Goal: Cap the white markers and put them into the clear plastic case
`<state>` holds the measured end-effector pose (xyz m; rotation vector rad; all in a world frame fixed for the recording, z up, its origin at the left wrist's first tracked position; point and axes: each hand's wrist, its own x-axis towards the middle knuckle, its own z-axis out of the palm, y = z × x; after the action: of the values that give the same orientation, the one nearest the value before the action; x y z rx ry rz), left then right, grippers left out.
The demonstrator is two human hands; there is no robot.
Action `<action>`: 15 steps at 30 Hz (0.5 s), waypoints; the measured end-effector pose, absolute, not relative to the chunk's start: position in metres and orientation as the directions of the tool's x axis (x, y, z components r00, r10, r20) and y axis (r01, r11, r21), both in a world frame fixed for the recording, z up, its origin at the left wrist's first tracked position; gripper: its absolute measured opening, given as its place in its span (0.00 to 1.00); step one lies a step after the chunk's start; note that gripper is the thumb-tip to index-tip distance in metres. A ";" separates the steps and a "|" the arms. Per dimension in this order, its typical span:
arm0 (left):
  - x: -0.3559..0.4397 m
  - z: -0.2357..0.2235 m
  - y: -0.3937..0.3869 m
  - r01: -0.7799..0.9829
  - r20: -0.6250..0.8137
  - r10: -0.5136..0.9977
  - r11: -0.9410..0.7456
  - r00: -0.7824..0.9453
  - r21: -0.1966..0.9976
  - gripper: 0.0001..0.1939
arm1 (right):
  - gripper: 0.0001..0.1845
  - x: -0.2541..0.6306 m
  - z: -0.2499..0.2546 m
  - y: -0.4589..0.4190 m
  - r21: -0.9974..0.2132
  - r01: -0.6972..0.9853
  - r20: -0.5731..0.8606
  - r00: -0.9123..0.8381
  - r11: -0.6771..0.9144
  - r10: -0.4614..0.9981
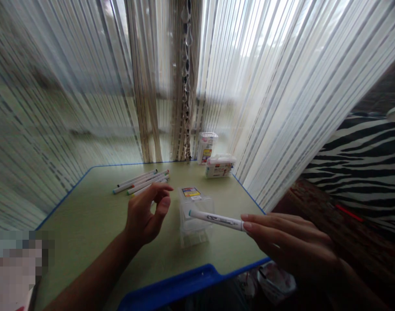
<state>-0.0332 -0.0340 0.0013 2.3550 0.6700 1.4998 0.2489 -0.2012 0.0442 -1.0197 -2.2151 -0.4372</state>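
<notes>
Between the thumb and fingers of my right hand (288,237) is a white marker (219,219) with a teal tip end, pointing left. It is held over a clear plastic box (196,207), which bears a yellow and purple label and lies on the table. My left hand (148,211) hovers left of the box, fingers curled and thumb apart, with nothing between them. Just beyond that hand, several white markers (142,181) with coloured ends lie side by side in a loose group. Part of this group is hidden behind my left fingers.
The light green table (80,224) has a blue rim and a blue front tray (171,287). At the back right stand an upright clear container (206,149) and a white labelled case (219,167). String curtains (87,86) hang along the far edge. A lined bin (276,280) is below right.
</notes>
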 end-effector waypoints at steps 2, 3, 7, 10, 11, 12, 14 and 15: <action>-0.032 0.003 -0.035 0.230 0.776 0.500 -0.866 0.385 0.444 0.07 | 0.22 0.247 0.043 -0.199 0.028 0.772 0.677 -0.482 0.635 0.556; -0.031 0.004 -0.036 0.230 0.769 0.493 -0.870 0.406 0.436 0.07 | 0.22 0.246 0.042 -0.197 0.028 0.774 0.678 -0.479 0.632 0.557; -0.028 0.005 -0.038 0.231 0.740 0.464 -0.886 0.486 0.403 0.09 | 0.22 0.240 0.041 -0.193 0.024 0.768 0.683 -0.480 0.640 0.551; -0.028 0.004 -0.037 0.225 0.742 0.447 -0.894 0.500 0.386 0.09 | 0.23 0.235 0.040 -0.189 0.024 0.765 0.670 -0.490 0.643 0.558; -0.028 0.004 -0.037 0.227 0.741 0.447 -0.894 0.502 0.386 0.08 | 0.23 0.234 0.040 -0.188 0.027 0.764 0.665 -0.495 0.645 0.559; -0.028 0.004 -0.036 0.230 0.737 0.451 -0.892 0.504 0.389 0.08 | 0.23 0.232 0.040 -0.187 0.033 0.764 0.664 -0.499 0.645 0.557; -0.028 0.003 -0.037 0.232 0.730 0.458 -0.889 0.508 0.396 0.08 | 0.21 0.228 0.038 -0.184 0.050 0.767 0.671 -0.500 0.639 0.548; -0.028 0.003 -0.037 0.230 0.727 0.459 -0.888 0.511 0.399 0.08 | 0.20 0.225 0.038 -0.183 0.059 0.774 0.676 -0.496 0.630 0.545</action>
<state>-0.0285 -0.0367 0.0031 2.5033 0.5835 1.3164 0.2253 -0.1829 0.0378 -1.0268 -2.2266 -0.4763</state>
